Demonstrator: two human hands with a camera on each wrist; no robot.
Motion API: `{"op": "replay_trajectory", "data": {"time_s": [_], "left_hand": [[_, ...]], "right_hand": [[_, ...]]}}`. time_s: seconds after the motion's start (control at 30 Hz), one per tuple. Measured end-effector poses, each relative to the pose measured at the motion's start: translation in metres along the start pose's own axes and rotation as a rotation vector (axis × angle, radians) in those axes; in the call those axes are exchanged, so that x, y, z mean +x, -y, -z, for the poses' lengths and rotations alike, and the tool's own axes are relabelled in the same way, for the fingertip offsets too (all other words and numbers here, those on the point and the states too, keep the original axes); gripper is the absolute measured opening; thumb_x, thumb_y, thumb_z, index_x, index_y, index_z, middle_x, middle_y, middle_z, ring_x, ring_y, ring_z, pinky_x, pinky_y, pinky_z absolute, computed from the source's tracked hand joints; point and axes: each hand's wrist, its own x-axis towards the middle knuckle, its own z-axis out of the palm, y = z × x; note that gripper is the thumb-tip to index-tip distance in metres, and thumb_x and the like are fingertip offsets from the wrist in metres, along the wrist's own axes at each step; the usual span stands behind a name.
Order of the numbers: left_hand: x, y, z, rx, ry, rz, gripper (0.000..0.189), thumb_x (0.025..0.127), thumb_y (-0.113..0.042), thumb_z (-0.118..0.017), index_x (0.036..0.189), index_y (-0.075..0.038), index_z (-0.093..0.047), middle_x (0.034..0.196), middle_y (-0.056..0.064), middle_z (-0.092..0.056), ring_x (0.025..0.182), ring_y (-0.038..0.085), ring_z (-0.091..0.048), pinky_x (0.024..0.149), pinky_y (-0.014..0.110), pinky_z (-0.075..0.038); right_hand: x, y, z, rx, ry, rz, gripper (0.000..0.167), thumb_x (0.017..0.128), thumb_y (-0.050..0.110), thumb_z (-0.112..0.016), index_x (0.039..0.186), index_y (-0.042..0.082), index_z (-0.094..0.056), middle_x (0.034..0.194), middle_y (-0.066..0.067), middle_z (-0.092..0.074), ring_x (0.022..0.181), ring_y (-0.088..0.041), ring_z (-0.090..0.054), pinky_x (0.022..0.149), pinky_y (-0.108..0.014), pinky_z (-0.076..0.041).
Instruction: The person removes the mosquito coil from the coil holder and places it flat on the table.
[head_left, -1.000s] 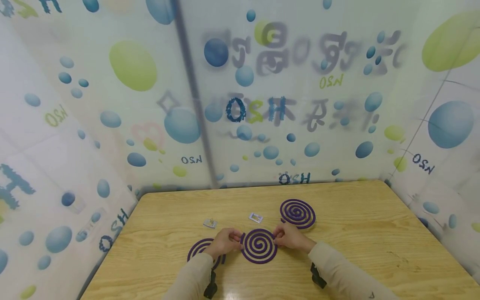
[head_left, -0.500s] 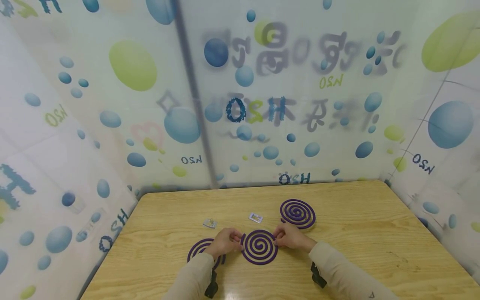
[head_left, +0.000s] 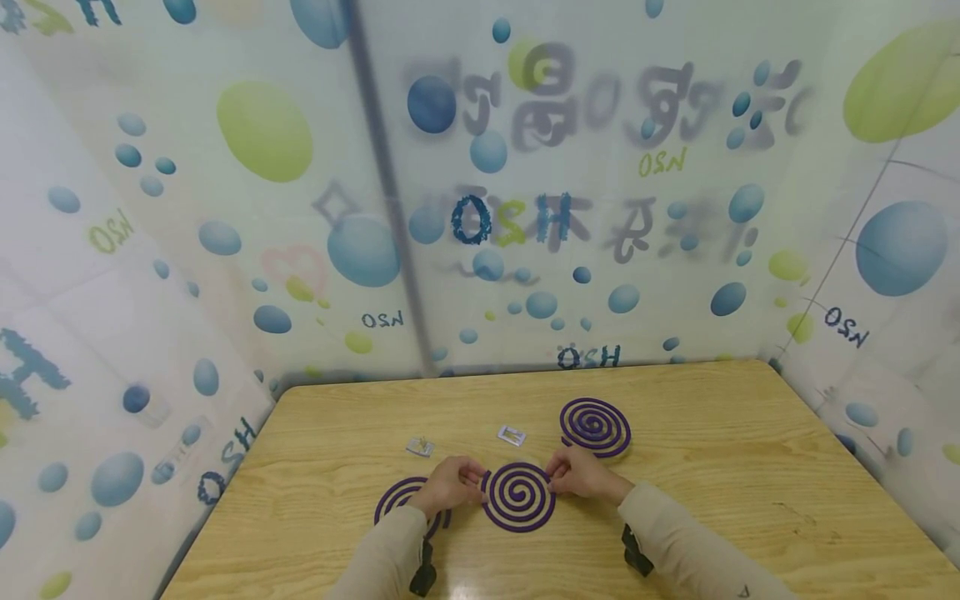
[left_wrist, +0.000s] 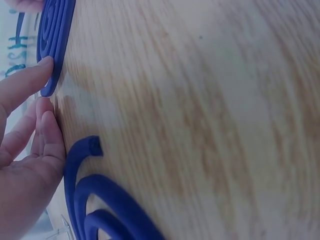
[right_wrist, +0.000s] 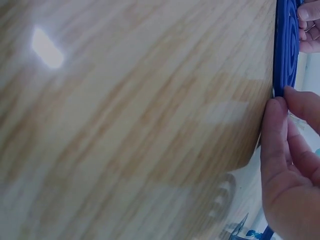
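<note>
Purple coil (head_left: 518, 497), one of three on the desk (head_left: 750, 475), lies between both hands; the left hand (head_left: 447, 484) and right hand (head_left: 576, 472) pinch its edges. Two small metal stands (head_left: 512, 435) lie beyond. The coil has crept slightly nearer since earlier.

Both forearms, in beige sleeves, reach forward from the bottom edge and angle inward toward each other. The left hand (head_left: 448, 484) and the right hand (head_left: 577, 475) sit low and level, well apart, knuckles up, fingers curled inward with fingertips (left_wrist: 44, 65) and thumbs pinching from opposite sides.
</note>
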Motion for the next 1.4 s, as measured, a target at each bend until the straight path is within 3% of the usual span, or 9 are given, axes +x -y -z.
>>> {"op": "replay_trajectory", "data": {"time_s": [0.47, 0.8, 0.97, 1.4], "left_hand": [[-0.0010, 0.0006, -0.0001, -0.016, 0.011, 0.010, 0.033, 0.066, -0.003, -0.075, 0.095, 0.001, -0.060, 0.081, 0.005, -0.053, 0.072, 0.015, -0.050, 0.064, 0.026, -0.044], [-0.0039, -0.0009, -0.0009, -0.052, 0.005, -0.034, 0.037, 0.067, -0.002, -0.073, 0.100, 0.005, -0.057, 0.083, 0.007, -0.054, 0.073, 0.014, -0.050, 0.065, 0.024, -0.045], [-0.0069, -0.0015, 0.0001, -0.085, 0.000, -0.025, 0.039, 0.069, -0.003, -0.072, 0.103, 0.005, -0.056, 0.088, 0.009, -0.055, 0.077, 0.015, -0.051, 0.069, 0.027, -0.046], [-0.0056, -0.0035, 0.0039, -0.058, -0.043, -0.092, 0.037, 0.076, -0.008, -0.068, 0.109, 0.002, -0.055, 0.092, 0.007, -0.057, 0.083, 0.017, -0.053, 0.071, 0.028, -0.047]], "right_hand": [[-0.0004, 0.0001, -0.0017, -0.010, -0.011, 0.010, 0.014, 0.071, -0.002, -0.068, 0.082, -0.004, -0.060, 0.067, 0.000, -0.056, 0.059, -0.008, -0.049, 0.049, -0.019, -0.044], [-0.0009, -0.0031, -0.0018, -0.035, -0.021, 0.026, 0.018, 0.071, 0.001, -0.070, 0.086, -0.004, -0.060, 0.070, 0.000, -0.056, 0.062, -0.009, -0.050, 0.052, -0.019, -0.045], [-0.0026, -0.0015, -0.0010, -0.050, -0.024, 0.036, 0.019, 0.071, 0.002, -0.070, 0.087, -0.003, -0.060, 0.072, 0.000, -0.056, 0.066, -0.011, -0.051, 0.053, -0.020, -0.046], [-0.0090, -0.0063, 0.0032, 0.038, -0.043, 0.016, 0.018, 0.074, 0.000, -0.066, 0.089, -0.005, -0.058, 0.070, -0.002, -0.057, 0.059, -0.011, -0.055, 0.050, -0.022, -0.049]]}}
